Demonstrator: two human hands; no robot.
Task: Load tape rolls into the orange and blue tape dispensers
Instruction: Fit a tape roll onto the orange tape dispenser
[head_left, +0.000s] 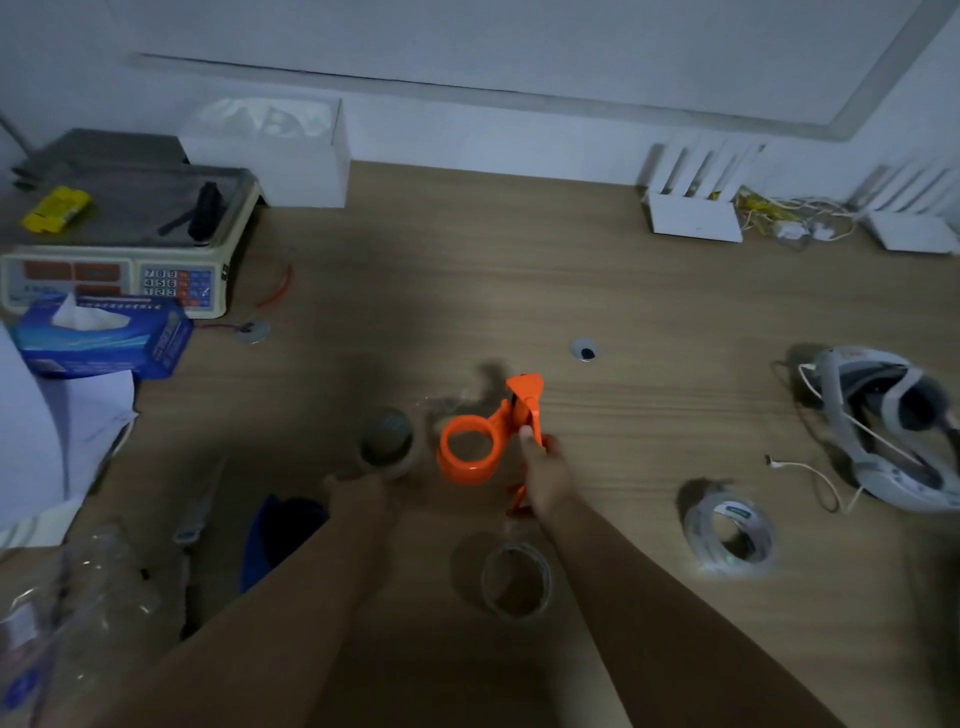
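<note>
**Orange tape dispenser gripped at centre frame, tape rolls lying around it**

The orange tape dispenser (491, 439) is sitting at the centre of the frame on the wooden table (649, 322), its empty round hub facing up and its cutter end pointing toward the upper right.

Going from the left: a weighing scale (119, 244) is standing at the upper left, and a blue tissue box (104, 335) is lying just in front of it. Crumpled clear plastic (78, 582) is lying at the lower left. A dark blue object (275, 535), possibly the blue dispenser though too dim to tell, is showing partly behind the left forearm.

The left hand (358, 491) is reaching toward a tape roll (387, 441) standing just left of the orange dispenser; the hand is blurred and in shadow, so I cannot tell whether its fingers are closing on the roll or only touching it.

The right hand (543, 478) is closing around the orange dispenser's handle, thumb pressing near the neck.

Below centre, a clear tape roll (517, 579) is lying flat between the 2 forearms. Further right, another clear roll (730, 532) is leaning at a tilt, well apart from the dispenser. A white and grey headset (883, 426) with a thin cable is lying at the right edge, and 2 white routers (693, 218) are standing at the upper right.
</note>
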